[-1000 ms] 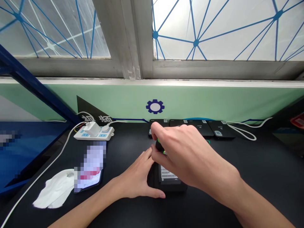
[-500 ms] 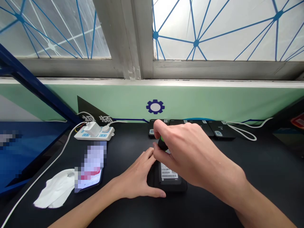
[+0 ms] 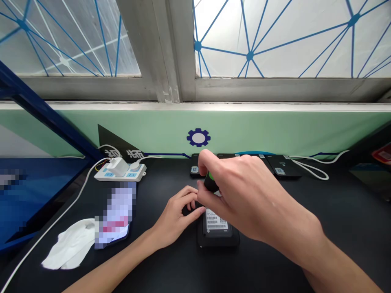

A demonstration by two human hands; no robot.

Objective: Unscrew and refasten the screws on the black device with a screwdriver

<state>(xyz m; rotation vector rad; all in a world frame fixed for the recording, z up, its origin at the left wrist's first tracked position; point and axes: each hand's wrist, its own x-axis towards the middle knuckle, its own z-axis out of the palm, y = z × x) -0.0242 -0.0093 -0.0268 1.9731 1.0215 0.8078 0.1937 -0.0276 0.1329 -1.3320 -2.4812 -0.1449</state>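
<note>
My right hand [image 3: 241,191] is closed round the black and green handle of a screwdriver [image 3: 210,183]; its tip is hidden behind my fingers. Beneath it lies a dark hard drive [image 3: 216,224] with a white printed label, on or in a black case [image 3: 203,244]. My left hand [image 3: 177,215] is at the left side of the drive. Its fingers are curled and the thumb reaches the drive's left edge. What lies between its thumb and index finger is hidden by my right hand.
Several black drives or cases [image 3: 282,169] stand along the wall, with a white cable [image 3: 314,173] beside them. At the left are a white power strip [image 3: 120,175] with plugs, a phone [image 3: 119,211] and a white cloth or glove [image 3: 71,246].
My left thumb has moved up from the case's near edge to the drive's left edge, and the left fingers have curled in. The right hand keeps the screwdriver over the drive, its handle slightly more tilted.
</note>
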